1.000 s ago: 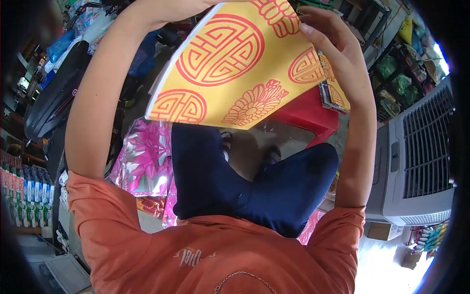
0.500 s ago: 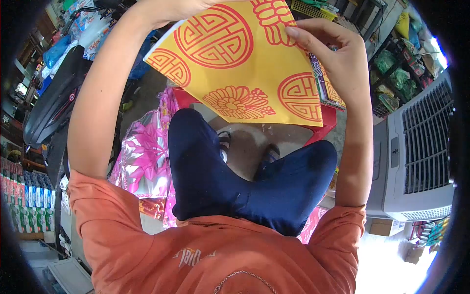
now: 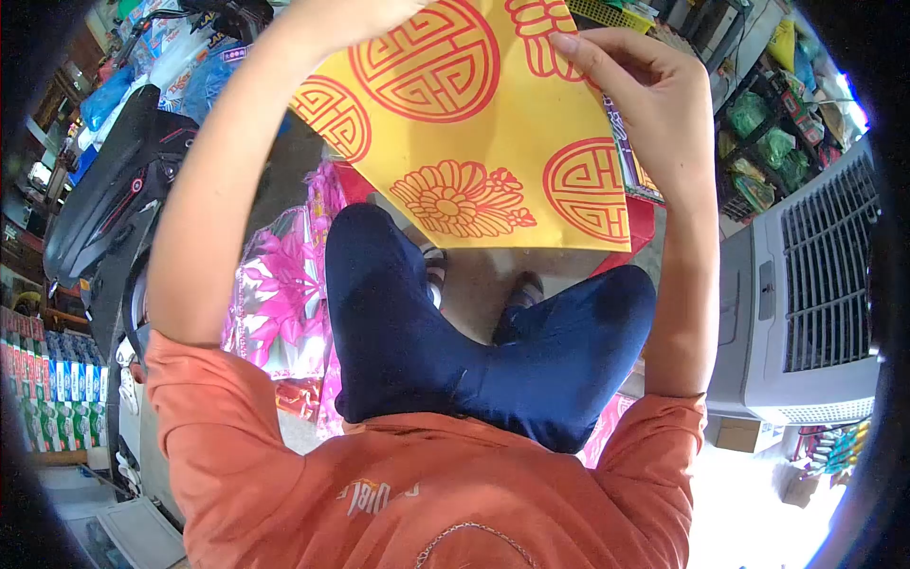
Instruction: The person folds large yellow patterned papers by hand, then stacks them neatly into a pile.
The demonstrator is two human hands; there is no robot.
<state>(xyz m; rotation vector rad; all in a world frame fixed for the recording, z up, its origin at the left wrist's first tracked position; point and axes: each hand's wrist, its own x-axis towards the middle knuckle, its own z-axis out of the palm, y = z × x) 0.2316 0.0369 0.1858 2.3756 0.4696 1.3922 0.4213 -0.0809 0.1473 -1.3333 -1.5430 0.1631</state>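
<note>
A yellow sheet of patterned paper (image 3: 474, 142) with red round emblems and flowers hangs tilted above my knees. My right hand (image 3: 654, 90) pinches its right edge, thumb on the front and the other fingers bent behind. At the sheet's upper left is my left hand (image 3: 355, 21), touching or just over it; the frame's top edge cuts off its fingers. Behind the sheet's right side a colourful printed packet (image 3: 645, 180) shows in part. Below lies a red surface (image 3: 645, 223), mostly covered by the sheet.
Pink flowered plastic packaging (image 3: 284, 294) lies beside my left knee. A black motorbike seat (image 3: 114, 209) stands at the left, near stacked toothpaste-like boxes (image 3: 57, 370). To the right are a grey air cooler (image 3: 806, 284) and a rack with green bags (image 3: 773, 142).
My left hand has drawn back to the left along the sheet's top. The sheet has shifted slightly right, and my right hand keeps its pinch.
</note>
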